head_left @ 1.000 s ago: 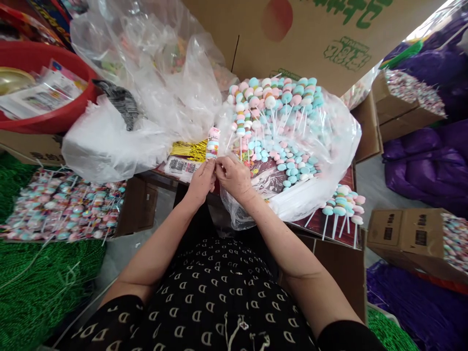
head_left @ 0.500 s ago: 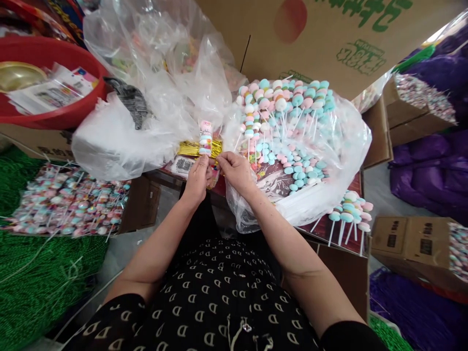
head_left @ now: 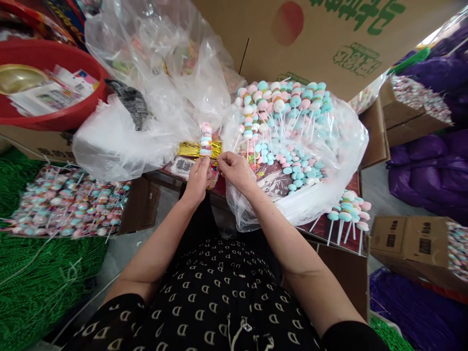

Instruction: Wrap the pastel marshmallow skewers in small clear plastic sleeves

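Head view: left hand [head_left: 198, 181] clenched on candy stick [head_left: 205, 140], nearer hand; stick upright, long axis vertical, just above gold ties [head_left: 199, 149]. Right hand [head_left: 236, 171] beside, fingers pinched; grasped item, cannot tell.

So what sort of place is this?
Likely a small sweet-packing workshop: heaps of pastel lollipops in a plastic bag, wrapped lollipops laid out, and cardboard cartons.
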The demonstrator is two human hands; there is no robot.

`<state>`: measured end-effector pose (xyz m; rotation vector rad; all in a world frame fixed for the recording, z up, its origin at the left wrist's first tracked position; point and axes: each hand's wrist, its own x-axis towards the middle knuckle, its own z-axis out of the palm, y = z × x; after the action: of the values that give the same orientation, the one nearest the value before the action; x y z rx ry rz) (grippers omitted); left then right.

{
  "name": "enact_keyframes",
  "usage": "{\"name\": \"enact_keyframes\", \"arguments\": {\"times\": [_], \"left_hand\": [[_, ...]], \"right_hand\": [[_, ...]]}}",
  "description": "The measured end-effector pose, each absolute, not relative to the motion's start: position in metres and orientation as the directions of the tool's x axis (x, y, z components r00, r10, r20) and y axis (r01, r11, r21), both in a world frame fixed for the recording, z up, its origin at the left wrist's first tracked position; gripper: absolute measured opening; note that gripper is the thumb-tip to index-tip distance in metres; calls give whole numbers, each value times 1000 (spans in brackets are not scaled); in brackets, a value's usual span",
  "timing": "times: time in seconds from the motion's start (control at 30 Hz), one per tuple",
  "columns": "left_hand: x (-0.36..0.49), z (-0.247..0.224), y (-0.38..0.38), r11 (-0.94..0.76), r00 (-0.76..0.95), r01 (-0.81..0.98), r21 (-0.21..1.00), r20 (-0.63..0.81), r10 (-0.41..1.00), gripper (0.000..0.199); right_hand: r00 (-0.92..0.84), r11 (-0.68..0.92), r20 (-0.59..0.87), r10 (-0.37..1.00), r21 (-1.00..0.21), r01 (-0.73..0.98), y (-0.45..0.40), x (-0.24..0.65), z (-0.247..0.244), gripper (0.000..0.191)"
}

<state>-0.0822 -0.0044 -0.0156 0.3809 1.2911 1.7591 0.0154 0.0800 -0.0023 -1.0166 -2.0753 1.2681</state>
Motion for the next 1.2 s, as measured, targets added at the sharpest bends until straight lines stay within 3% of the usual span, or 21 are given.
{"name": "enact_keyframes", "arguments": {"times": [0.2,0.4,0.77,1.03,1.1,1.2], "left_hand": [[-83,-18,-4,-57,-551,-503,862,-269,790,39],[-83,-19,-4,-59,-549,-507,860,-269,791,38],[-82,-17,-4,-52,-560,-497,866,-274,782,37],[-79,-15,-6,-85,-592,-481,873,-252,766,38],[-79,-16,-6,-90,-596,-484,871,-252,762,38],[-80,-19,-6,-103,-590,-489,866,-241,771,37]], "right_hand": [[-575,157,-45,817,-942,297,78,16,0,11],[-569,155,-69,820,-929,337,75,18,10,20],[-569,105,-72,819,-956,272,78,14,-2,12],[-482,37,-99,871,-964,264,80,17,-5,15],[-442,72,-72,894,-951,299,82,17,-5,18],[-442,258,45,896,-862,436,83,16,0,19]]}}
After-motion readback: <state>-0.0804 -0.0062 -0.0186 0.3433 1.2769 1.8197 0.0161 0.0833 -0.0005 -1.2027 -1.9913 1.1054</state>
